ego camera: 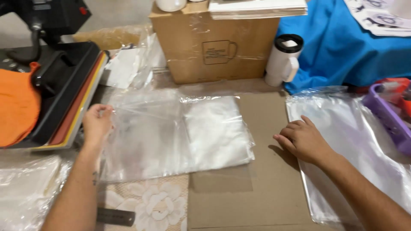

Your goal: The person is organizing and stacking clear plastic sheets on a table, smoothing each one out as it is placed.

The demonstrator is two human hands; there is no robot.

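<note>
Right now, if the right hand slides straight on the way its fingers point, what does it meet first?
The right hand points left across bare cardboard; the first thing in line looks like the stack of clear plastic bags, though the exact heading is uncertain.

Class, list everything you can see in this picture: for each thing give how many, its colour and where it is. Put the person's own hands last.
Clear plastic bag holding folded white cloth: one, centre, on cardboard.
Stack of clear plastic bags: one, right.
Flat brown cardboard sheet: one, underneath, centre.
Brown cardboard box: one, top centre.
White tumbler with black lid: one, beside the box.
Blue cloth: one, top right.
Black heat press with orange cloth: one, left.
Purple plastic basket: one, right edge.
Left hand: fingers grip the central bag's left edge.
Right hand: resting flat at the stack's left edge.
</note>
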